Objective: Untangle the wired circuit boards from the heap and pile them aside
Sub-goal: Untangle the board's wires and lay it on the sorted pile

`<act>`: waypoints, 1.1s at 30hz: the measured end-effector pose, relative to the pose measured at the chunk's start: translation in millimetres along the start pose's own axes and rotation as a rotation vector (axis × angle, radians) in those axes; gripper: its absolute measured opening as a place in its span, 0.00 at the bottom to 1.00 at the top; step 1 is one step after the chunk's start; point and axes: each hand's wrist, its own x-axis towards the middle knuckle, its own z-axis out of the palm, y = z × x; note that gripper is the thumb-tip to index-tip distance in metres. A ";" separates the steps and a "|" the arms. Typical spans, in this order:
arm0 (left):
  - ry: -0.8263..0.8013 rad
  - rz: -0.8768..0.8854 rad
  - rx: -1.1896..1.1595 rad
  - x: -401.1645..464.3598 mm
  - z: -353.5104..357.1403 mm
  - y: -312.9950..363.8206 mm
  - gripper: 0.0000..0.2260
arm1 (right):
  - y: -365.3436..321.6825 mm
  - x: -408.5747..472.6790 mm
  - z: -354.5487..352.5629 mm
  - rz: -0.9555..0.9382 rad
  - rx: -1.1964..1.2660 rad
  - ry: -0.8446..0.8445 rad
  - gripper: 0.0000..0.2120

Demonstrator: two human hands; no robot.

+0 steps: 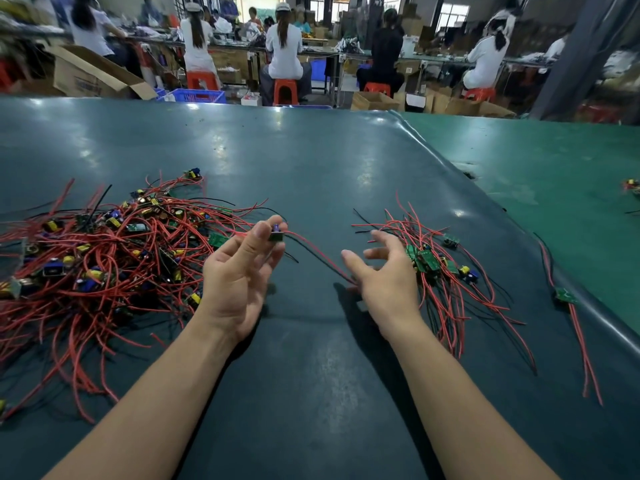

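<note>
Green circuit board [276,236] with red wires is pinched in left hand [239,271] fingertips between tangled heap [104,251] and sorted pile [438,263] — right hand [382,271] held loose, fingers spread, nothing grasped — above dark mat [311,161].

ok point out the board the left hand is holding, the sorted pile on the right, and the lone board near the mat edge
held board [276,236], head view, on its green edge between the fingertips
sorted pile [426,261], head view, on a green board in its middle
lone board [566,295], head view, on its green face
</note>
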 end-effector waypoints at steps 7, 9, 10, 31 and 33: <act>-0.149 -0.180 0.241 -7.9 7.1 -6.0 0.13 | -14.1 -18.8 1.9 0.034 0.328 -0.547 0.12; -0.226 -0.189 0.365 -10.6 8.8 -8.0 0.14 | -18.6 -20.6 -0.3 0.050 0.357 -0.627 0.14; -0.258 -0.180 0.429 -12.3 8.4 -9.6 0.14 | -19.5 -20.3 -1.2 0.059 0.366 -0.618 0.15; -0.398 -0.110 0.713 -15.8 7.6 -15.0 0.11 | -13.0 -11.7 8.6 0.132 0.501 -0.204 0.04; -0.414 -0.100 0.716 -17.6 7.2 -16.2 0.11 | -13.9 -8.6 3.2 0.229 0.548 -0.339 0.05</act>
